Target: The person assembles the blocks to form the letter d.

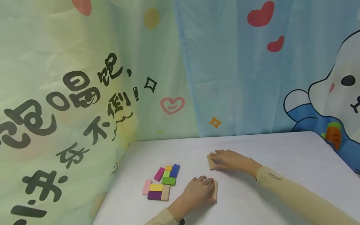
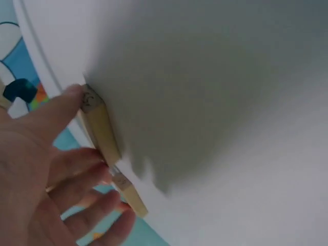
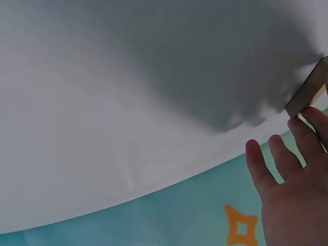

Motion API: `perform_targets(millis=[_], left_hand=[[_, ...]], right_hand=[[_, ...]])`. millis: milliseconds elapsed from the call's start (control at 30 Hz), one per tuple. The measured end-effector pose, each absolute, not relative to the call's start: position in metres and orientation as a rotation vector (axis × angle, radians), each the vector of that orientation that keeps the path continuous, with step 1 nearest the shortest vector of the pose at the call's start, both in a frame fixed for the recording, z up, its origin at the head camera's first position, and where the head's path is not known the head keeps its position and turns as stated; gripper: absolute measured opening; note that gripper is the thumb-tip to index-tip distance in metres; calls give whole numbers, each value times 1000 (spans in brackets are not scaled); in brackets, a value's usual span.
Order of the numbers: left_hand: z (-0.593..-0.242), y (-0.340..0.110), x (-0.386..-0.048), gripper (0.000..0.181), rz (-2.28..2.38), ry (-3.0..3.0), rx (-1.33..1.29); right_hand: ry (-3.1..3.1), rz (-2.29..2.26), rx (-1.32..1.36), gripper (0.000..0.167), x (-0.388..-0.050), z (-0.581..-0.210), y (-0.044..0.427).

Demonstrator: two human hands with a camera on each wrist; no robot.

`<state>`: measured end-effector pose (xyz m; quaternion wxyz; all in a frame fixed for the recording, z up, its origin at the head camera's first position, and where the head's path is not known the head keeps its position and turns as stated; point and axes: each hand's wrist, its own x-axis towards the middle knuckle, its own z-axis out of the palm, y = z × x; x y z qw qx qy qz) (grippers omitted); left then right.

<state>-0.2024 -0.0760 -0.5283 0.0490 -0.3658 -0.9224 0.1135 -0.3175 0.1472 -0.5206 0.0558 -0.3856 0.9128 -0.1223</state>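
In the head view, my left hand (image 1: 197, 193) holds a plain wooden block (image 1: 215, 192) near the front of the white table. The left wrist view shows the thumb on one end of this wooden block (image 2: 101, 128) and fingers by its other end. Farther back, my right hand (image 1: 232, 160) holds a second plain wooden block (image 1: 210, 163), fingers at its far end and thumb at its near end. The right wrist view shows fingertips against that block (image 3: 306, 93); the thumb is out of frame there. A gap separates the two blocks.
Left of my hands, several coloured blocks lie flat in a cluster, including a blue block (image 1: 174, 171), a green block (image 1: 168, 181), a purple block (image 1: 154, 195) and a pink block (image 1: 147, 187). A printed curtain (image 1: 225, 78) hangs behind the table (image 1: 267, 150).
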Motion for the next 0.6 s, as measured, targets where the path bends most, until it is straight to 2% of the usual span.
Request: perform_targets(millis=[200, 600], left_hand=[[-534, -58, -200, 65, 308, -2787, -1037], [-535, -53, -196, 56, 205, -2810, -1054]], right_hand=[[2791, -441, -1142, 57, -307, -524, 166], [2800, -555, -1142, 57, -285, -531, 179]])
